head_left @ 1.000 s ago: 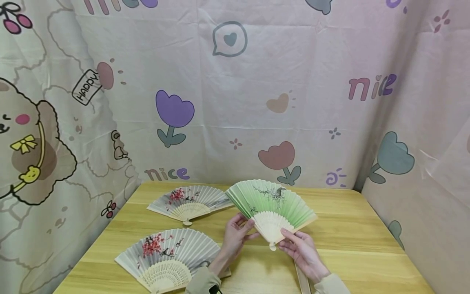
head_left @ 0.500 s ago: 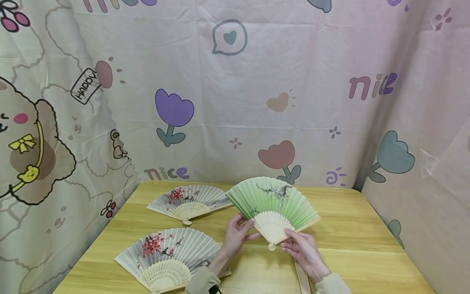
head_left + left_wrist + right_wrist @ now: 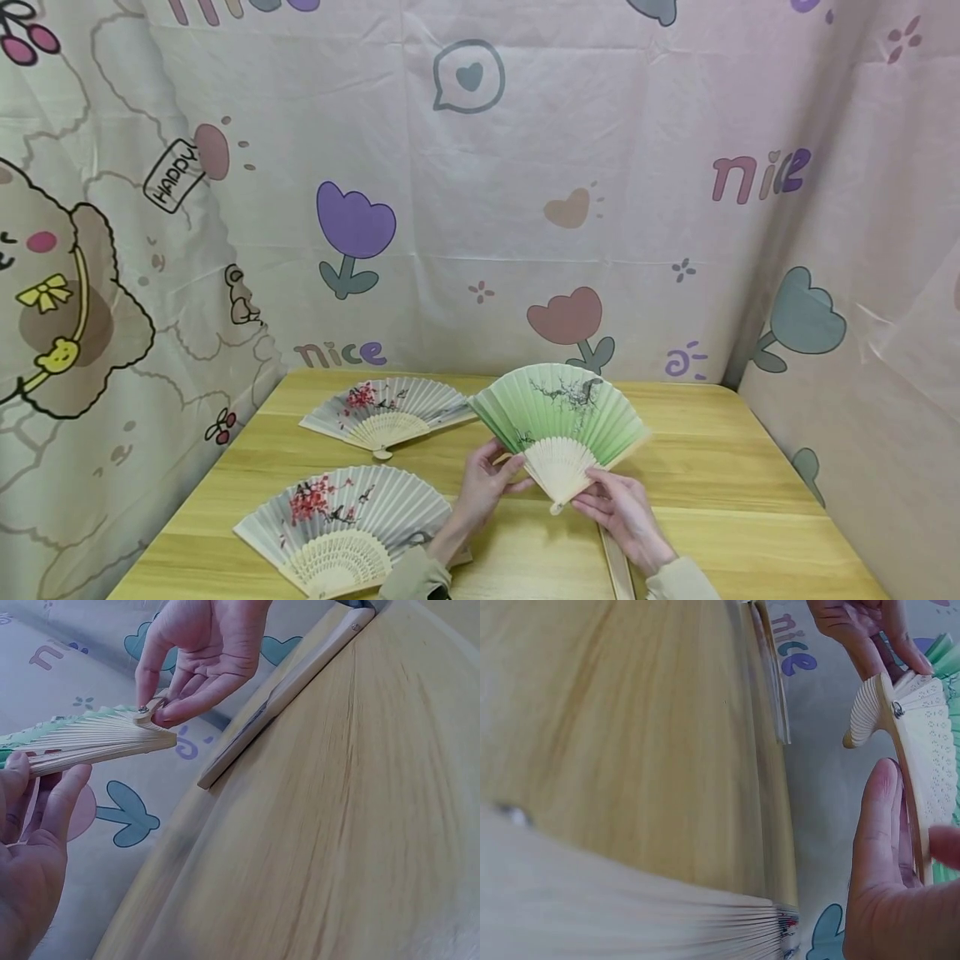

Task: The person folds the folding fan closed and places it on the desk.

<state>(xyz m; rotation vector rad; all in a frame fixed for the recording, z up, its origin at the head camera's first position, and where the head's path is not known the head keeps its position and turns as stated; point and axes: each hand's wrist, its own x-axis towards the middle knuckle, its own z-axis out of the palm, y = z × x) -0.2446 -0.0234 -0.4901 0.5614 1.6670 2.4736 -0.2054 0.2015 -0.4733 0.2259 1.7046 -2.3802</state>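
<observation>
A spread green folding fan [image 3: 562, 408] with a dark branch print and pale ribs is held up above the table. My left hand [image 3: 480, 492] pinches its left edge between thumb and fingers. At the lower right edge, near the pivot, my right hand [image 3: 626, 517] grips the outer guard stick. The left wrist view shows the ribs [image 3: 105, 746] edge-on, with my right hand [image 3: 210, 652] at the pivot end. In the right wrist view the rivet [image 3: 898, 709] and pierced ribs [image 3: 930, 750] show, the green leaf being partly cut off.
Two spread grey-white fans with red blossoms lie on the left: a rear fan [image 3: 390, 412] and a front fan [image 3: 345, 529]. A folded fan [image 3: 618, 567] lies under my right forearm. Behind the wooden table [image 3: 735, 500] hangs a printed cloth [image 3: 480, 208].
The green fan has tilted slightly, and its left edge has shifted a little to the right. My left hand has moved slightly right with it. The fans on the table stay put.
</observation>
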